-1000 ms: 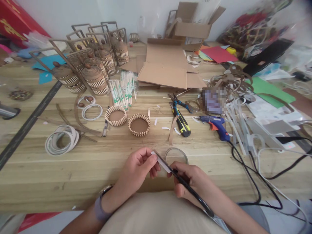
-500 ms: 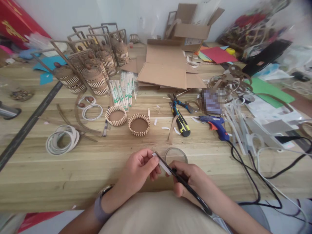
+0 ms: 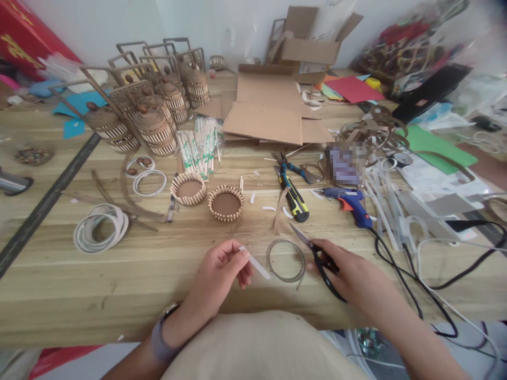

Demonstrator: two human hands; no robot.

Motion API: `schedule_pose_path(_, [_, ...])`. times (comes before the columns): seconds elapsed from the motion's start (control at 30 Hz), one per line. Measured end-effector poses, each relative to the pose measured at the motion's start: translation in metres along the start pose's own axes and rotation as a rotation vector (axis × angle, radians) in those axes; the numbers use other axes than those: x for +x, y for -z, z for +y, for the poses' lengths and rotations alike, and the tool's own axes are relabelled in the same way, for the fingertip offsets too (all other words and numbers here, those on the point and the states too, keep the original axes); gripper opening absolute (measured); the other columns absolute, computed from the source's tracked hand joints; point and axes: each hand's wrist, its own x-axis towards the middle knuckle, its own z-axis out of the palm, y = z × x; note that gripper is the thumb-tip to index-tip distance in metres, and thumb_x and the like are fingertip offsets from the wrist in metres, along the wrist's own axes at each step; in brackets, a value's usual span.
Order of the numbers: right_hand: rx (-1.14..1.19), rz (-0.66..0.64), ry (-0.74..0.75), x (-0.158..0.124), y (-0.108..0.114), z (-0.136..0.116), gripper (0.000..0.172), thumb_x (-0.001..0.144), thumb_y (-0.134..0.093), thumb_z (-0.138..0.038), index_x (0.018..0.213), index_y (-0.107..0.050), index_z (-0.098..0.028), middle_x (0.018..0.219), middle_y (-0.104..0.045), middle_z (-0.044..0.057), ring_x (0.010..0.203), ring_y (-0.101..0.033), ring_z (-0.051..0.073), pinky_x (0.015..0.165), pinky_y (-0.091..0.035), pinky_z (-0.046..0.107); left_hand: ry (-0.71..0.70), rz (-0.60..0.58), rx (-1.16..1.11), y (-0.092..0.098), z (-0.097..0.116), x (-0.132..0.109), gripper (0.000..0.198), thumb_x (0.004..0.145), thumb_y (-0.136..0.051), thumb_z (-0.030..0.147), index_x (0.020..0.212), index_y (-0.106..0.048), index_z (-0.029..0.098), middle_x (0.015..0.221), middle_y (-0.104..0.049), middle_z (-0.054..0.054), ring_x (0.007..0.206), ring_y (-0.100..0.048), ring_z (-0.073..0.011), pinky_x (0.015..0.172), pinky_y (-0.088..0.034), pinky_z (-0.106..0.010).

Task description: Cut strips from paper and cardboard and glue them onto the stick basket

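Note:
My left hand (image 3: 219, 272) pinches a short white strip (image 3: 255, 263) that sticks out to the right, just above the table's near edge. My right hand (image 3: 348, 272) grips black scissors (image 3: 312, 250), blades closed and pointing up-left, a little to the right of a thin clear ring (image 3: 285, 260) lying flat on the wooden table (image 3: 119, 285). The ring lies between my two hands. A watch sits on my left wrist (image 3: 166, 324).
Two small stick-rimmed baskets (image 3: 226, 202), tape rolls (image 3: 101, 227), a yellow-black cutter (image 3: 295, 198), pliers (image 3: 291, 168) and a blue glue gun (image 3: 350, 203) lie mid-table. Woven lantern models (image 3: 152, 113) stand at the back left, cardboard boxes (image 3: 273, 105) behind. Black cables (image 3: 412, 285) trail at right.
My right hand has pulled the scissors away from the white strip, moving right and forward past the ring. My left hand keeps the strip, nearly in place.

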Motion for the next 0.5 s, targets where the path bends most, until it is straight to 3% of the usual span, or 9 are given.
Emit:
schedule_pose_path(0.1, [-0.349, 0.114, -0.007, -0.007, -0.003, 0.037, 0.039, 0.092, -0.044, -0.024, 0.128, -0.059, -0.020, 0.097, -0.073, 0.013, 0.082, -0.071, 0.029, 0.070, -0.053, 0.038, 0.001, 0.016, -0.022, 0.002, -0.003, 0.001, 0.029, 0.078, -0.065, 0.041, 0.064, -0.056, 0.017, 0.060, -0.064, 0.000, 0.051, -0.056, -0.0098, 0.049, -0.045, -0.020])
schedule_pose_path(0.17, [-0.495, 0.152, 0.002, -0.012, -0.005, 0.045, 0.043, 0.091, -0.045, -0.021, 0.133, -0.056, -0.019, 0.094, -0.071, 0.013, 0.080, -0.070, 0.030, 0.070, -0.053, 0.041, -0.004, 0.021, -0.023, 0.001, -0.004, 0.001, 0.028, 0.079, -0.064, 0.040, 0.065, -0.057, 0.017, 0.061, -0.065, -0.001, 0.052, -0.057, -0.0101, 0.048, -0.045, -0.020])
schedule_pose_path(0.27, [-0.598, 0.230, 0.045, -0.017, -0.010, 0.027, 0.044, 0.089, -0.047, -0.014, 0.131, -0.059, -0.020, 0.100, -0.070, 0.013, 0.082, -0.068, 0.031, 0.070, -0.052, 0.042, -0.013, 0.044, -0.032, 0.000, -0.004, 0.001, 0.026, 0.080, -0.063, 0.038, 0.064, -0.058, 0.017, 0.060, -0.064, 0.000, 0.051, -0.056, -0.0101, 0.048, -0.044, -0.020])
schedule_pose_path(0.33, [-0.535, 0.252, 0.165, -0.016, -0.017, 0.003, 0.039, 0.088, -0.049, -0.011, 0.123, -0.063, -0.021, 0.106, -0.069, 0.013, 0.088, -0.065, 0.029, 0.075, -0.051, 0.041, -0.021, 0.069, -0.043, -0.001, -0.004, 0.000, 0.026, 0.080, -0.062, 0.036, 0.063, -0.058, 0.017, 0.059, -0.063, 0.000, 0.051, -0.056, -0.0101, 0.048, -0.044, -0.020])
schedule_pose_path(0.47, [-0.280, 0.138, 0.425, -0.007, -0.035, -0.026, 0.008, 0.091, -0.061, -0.026, 0.094, -0.068, -0.023, 0.093, -0.068, 0.008, 0.086, -0.062, 0.025, 0.075, -0.049, 0.037, -0.047, 0.101, -0.065, 0.000, -0.004, -0.001, 0.026, 0.080, -0.060, 0.035, 0.061, -0.057, 0.019, 0.057, -0.062, 0.001, 0.051, -0.056, -0.0107, 0.047, -0.044, -0.019])
schedule_pose_path(0.5, [-0.260, 0.135, 0.437, -0.003, -0.038, -0.026, 0.010, 0.092, -0.060, -0.027, 0.087, -0.067, -0.023, 0.088, -0.067, 0.007, 0.084, -0.061, 0.025, 0.073, -0.048, 0.037, -0.047, 0.101, -0.065, 0.001, -0.005, -0.001, 0.026, 0.080, -0.060, 0.035, 0.060, -0.056, 0.019, 0.057, -0.062, 0.000, 0.051, -0.056, -0.0109, 0.046, -0.044, -0.020])
